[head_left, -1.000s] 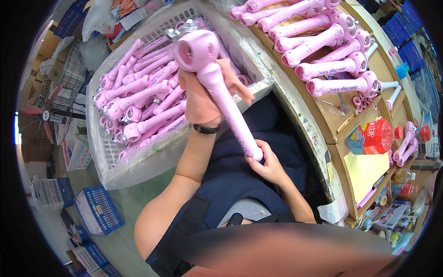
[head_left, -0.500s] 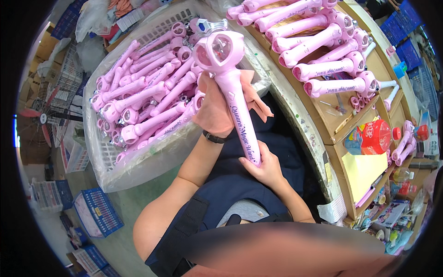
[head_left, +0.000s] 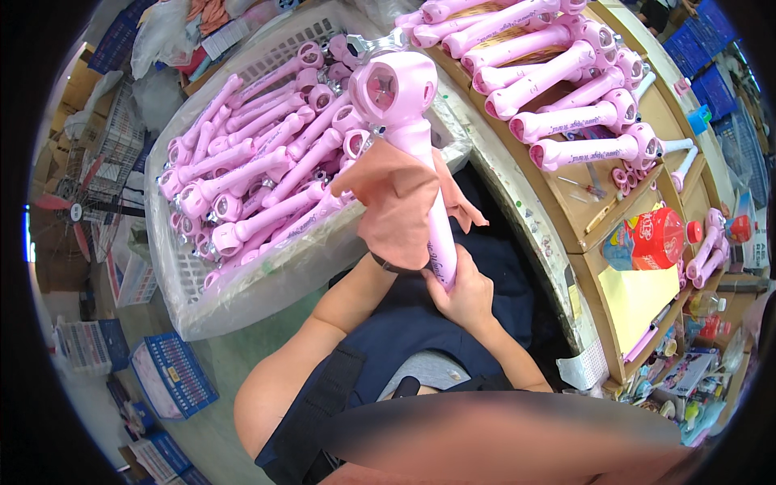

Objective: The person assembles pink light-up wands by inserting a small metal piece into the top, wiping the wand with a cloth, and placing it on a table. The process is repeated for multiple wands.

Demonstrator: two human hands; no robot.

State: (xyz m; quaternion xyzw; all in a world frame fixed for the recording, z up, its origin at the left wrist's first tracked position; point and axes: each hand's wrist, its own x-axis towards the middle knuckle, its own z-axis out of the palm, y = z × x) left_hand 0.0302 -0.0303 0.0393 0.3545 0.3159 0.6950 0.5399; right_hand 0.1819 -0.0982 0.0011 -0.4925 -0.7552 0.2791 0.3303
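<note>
A pink toy wand [head_left: 416, 137] stands nearly upright before me, its round windowed head uppermost and a silver crown-like piece at the top. My right hand [head_left: 469, 295] is closed around the lower end of its handle. A salmon-coloured cloth [head_left: 396, 206] wraps the upper handle, with loose corners on both sides. My left forearm [head_left: 352, 295] leads up under that cloth, which covers the hand and its fingers; the hand holds the cloth against the wand. Dark lettering shows on the handle below the cloth.
On the left, a white plastic crate [head_left: 182, 303] lined with clear film holds many similar wands [head_left: 275, 149]. More wands [head_left: 574, 121] lie in rows on the workbench [head_left: 550, 242] at right. A red-labelled bottle [head_left: 655, 238] and yellow paper [head_left: 638, 303] lie there too. A fan [head_left: 77, 212] stands far left.
The wand's head has turned and shifted slightly right. The cloth now drapes over my left hand and covers more of the handle's lettering. My right hand keeps hold of the handle's end.
</note>
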